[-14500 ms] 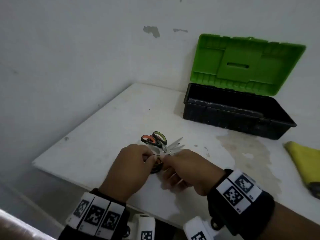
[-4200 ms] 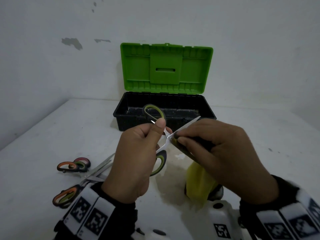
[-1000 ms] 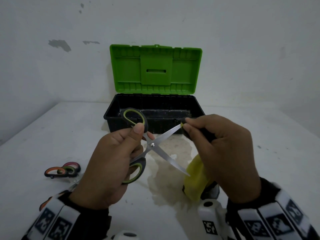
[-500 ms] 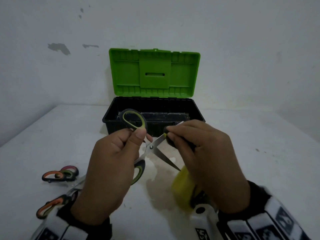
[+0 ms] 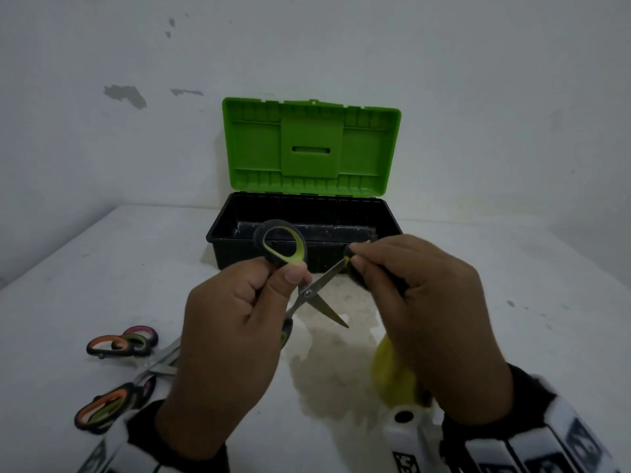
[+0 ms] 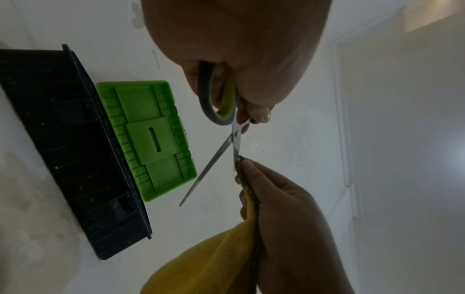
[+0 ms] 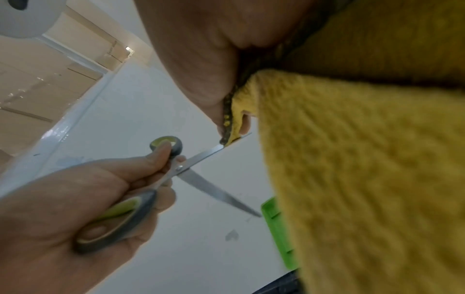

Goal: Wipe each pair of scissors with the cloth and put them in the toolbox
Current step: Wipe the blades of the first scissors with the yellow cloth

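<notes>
Scissors (image 5: 309,295) with green-lined handles were held in mid-air before the open toolbox (image 5: 304,233), blades spread. Left hand (image 5: 232,336) gripped the handles, fingers curled through the loops. Right hand (image 5: 433,308) pinched the yellow cloth (image 6: 214,258) around the upper blade, thumb and fingers closed on it. Toolbox looked empty; other pairs (image 5: 119,346) lay on the table (image 5: 512,268) at left, unwiped. Risk, as judged: the bare lower blade pointed toward the right palm; a slip along the edge could nick fingers or snag cloth.
</notes>
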`<move>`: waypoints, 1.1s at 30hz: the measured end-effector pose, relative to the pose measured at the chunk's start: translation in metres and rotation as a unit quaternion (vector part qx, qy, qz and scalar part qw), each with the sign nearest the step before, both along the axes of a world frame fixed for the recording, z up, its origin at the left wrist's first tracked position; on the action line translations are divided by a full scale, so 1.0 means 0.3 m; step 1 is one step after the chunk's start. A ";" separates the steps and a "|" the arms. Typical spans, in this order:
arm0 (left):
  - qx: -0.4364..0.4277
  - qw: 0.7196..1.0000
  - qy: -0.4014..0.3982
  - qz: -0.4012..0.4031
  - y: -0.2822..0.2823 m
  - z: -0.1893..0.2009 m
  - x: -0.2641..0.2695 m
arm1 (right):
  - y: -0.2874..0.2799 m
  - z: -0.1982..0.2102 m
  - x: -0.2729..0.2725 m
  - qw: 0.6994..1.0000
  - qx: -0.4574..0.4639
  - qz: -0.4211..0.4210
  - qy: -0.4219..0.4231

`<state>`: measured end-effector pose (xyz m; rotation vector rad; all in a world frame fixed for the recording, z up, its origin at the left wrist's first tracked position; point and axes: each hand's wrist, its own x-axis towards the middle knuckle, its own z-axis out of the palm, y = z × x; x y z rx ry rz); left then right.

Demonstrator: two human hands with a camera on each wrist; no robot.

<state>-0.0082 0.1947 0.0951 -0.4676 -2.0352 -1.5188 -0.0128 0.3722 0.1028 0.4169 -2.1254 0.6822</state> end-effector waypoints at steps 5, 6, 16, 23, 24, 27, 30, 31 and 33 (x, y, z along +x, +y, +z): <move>-0.004 1.000 0.006 -0.001 -0.003 -0.004 0.006 | 0.031 0.008 -0.013 1.000 -0.018 -0.007 -0.002; -0.005 1.000 0.006 -0.001 -0.002 -0.003 0.006 | 0.040 0.011 -0.018 1.000 -0.028 -0.012 -0.003; -0.006 1.000 -0.013 0.027 0.004 -0.023 -0.020 | -0.076 -0.055 0.026 0.999 0.033 0.033 0.017; -0.011 0.999 -0.003 0.035 0.000 -0.044 -0.024 | -0.109 -0.074 0.047 0.998 0.049 0.035 0.016; -0.016 0.999 -0.002 0.036 -0.003 -0.043 -0.024 | -0.107 -0.072 0.047 0.998 0.055 0.037 0.015; -0.009 0.999 -0.020 0.027 -0.002 -0.036 -0.016 | -0.089 -0.060 0.042 0.996 0.070 0.052 0.010; -0.005 0.998 -0.055 0.015 -0.003 -0.014 -0.009 | -0.033 -0.037 0.016 0.998 0.034 0.049 0.001; -0.009 0.998 -0.061 0.014 -0.006 -0.009 -0.009 | -0.013 -0.029 0.006 0.999 0.021 0.042 -0.002; -0.001 0.997 -0.079 0.006 -0.012 -0.004 -0.011 | 0.015 -0.021 -0.010 1.000 0.007 0.030 -0.003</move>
